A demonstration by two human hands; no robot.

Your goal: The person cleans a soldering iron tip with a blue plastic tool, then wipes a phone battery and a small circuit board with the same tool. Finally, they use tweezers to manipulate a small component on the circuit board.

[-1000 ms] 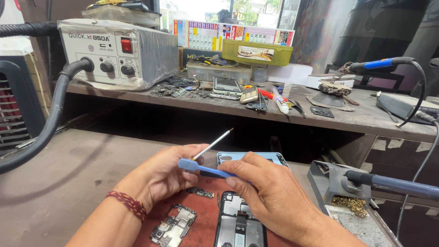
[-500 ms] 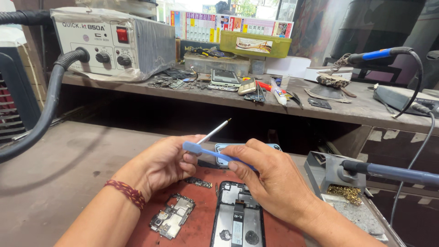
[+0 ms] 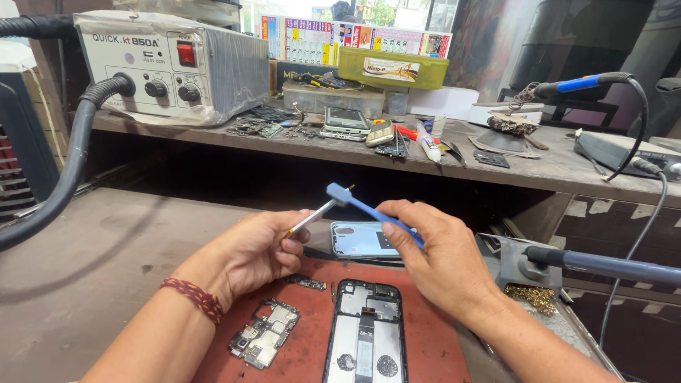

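A blue plastic pry tool (image 3: 369,211) is held above the bench between the 2 hands, its long axis running from the right hand (image 3: 436,259) up and leftward to a squared head. It is slim, flat and matte. The right hand is closed on its lower end. The left hand (image 3: 252,252) is closed on metal tweezers (image 3: 312,216), whose tip meets the tool's head. Below the grips lie a light blue back cover (image 3: 358,239), an opened phone frame (image 3: 367,326) and a circuit board (image 3: 264,333) on a red mat (image 3: 425,347).

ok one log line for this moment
left hand: holds tweezers | right hand: holds blue tool | tips meet | above open phone on red mat
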